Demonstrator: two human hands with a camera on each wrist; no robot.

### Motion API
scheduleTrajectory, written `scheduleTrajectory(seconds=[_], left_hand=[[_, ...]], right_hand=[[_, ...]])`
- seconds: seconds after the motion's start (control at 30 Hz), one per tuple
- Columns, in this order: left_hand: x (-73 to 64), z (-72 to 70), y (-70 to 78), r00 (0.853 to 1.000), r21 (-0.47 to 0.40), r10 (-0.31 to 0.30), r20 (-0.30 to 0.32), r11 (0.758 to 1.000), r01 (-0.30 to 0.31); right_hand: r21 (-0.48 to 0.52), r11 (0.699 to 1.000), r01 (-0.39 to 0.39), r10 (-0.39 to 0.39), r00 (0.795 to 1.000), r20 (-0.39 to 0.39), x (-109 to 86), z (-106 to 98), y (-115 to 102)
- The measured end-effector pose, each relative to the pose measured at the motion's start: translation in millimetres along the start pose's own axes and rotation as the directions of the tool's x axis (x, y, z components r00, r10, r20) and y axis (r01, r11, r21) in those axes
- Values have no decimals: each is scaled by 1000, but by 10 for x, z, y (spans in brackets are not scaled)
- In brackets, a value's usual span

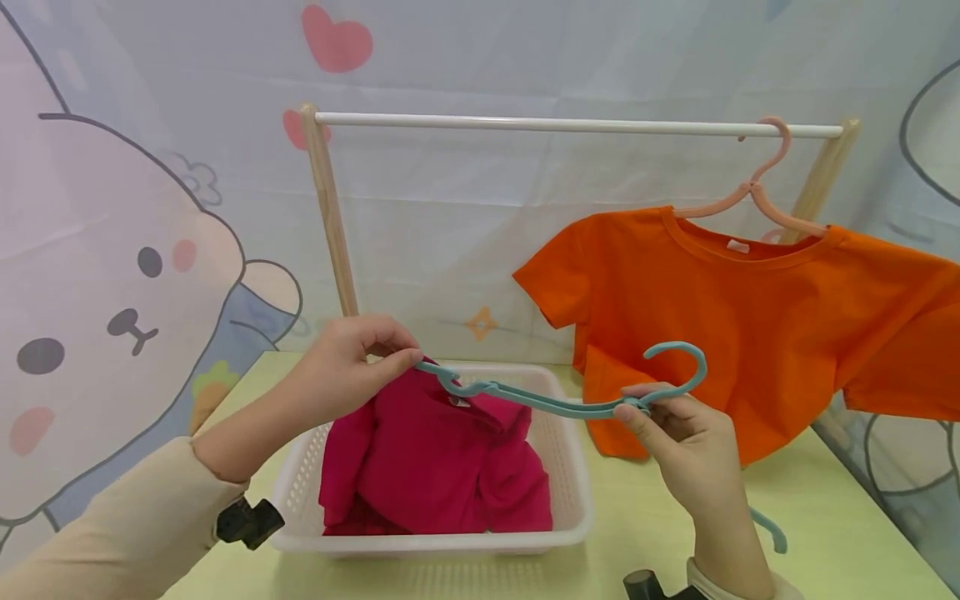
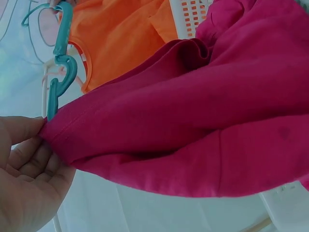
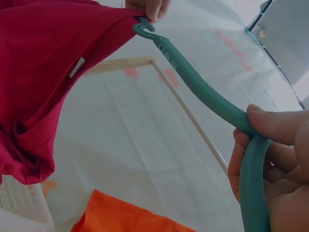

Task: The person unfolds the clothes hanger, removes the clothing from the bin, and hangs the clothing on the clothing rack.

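A teal clothes hanger (image 1: 547,403) is held slantwise above the basket, its hook to the right. My right hand (image 1: 693,450) pinches it near the base of the hook, between thumb and fingers. At the other end, my left hand (image 1: 348,367) pinches the shoulder of a magenta shirt (image 1: 427,458) with the hanger's tip. In the left wrist view that tip goes in at the neckline of the shirt (image 2: 159,116). The rest of the shirt hangs down into a white basket (image 1: 573,467). A white label shows at its collar in the right wrist view.
Behind the basket stands a rack with a white rail (image 1: 525,123) and wooden posts. An orange T-shirt (image 1: 675,308) hangs there at the right on a pink hanger (image 1: 780,217). Part of another teal hanger (image 1: 771,531) lies on the pale yellow table (image 1: 615,533), by the right forearm.
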State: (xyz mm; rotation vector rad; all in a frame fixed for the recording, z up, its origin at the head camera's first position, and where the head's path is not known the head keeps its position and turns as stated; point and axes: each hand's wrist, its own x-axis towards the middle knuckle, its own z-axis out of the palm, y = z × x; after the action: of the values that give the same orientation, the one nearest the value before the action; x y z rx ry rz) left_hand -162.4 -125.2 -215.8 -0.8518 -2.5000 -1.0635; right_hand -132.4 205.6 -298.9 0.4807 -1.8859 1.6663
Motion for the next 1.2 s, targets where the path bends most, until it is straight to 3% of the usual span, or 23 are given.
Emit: scheduleTrajectory(seconds=[0.5,0.67,0.87,1.0,1.2], left_hand=[[20,206,-32,996,-46,72,54,997,-69],[41,192,-68,997,-57,46,64,997,-43],[50,140,-117,992,-82,4,127,997,7],[66,73,-161,978,-82,13,208,997,5],[91,-75,-246,924,-146,70,375,989,-15]], right_hand=[[7,1000,25,-25,999,27,-16,84,-2],[-20,999,41,-40,999,17,-15,84,-7],[-40,999,34,-35,999,-24,-7,78,-16],[-47,999,9,-10,999,-35,-4,88,-11],[-35,999,-12,11,999,-31,1,89,14]])
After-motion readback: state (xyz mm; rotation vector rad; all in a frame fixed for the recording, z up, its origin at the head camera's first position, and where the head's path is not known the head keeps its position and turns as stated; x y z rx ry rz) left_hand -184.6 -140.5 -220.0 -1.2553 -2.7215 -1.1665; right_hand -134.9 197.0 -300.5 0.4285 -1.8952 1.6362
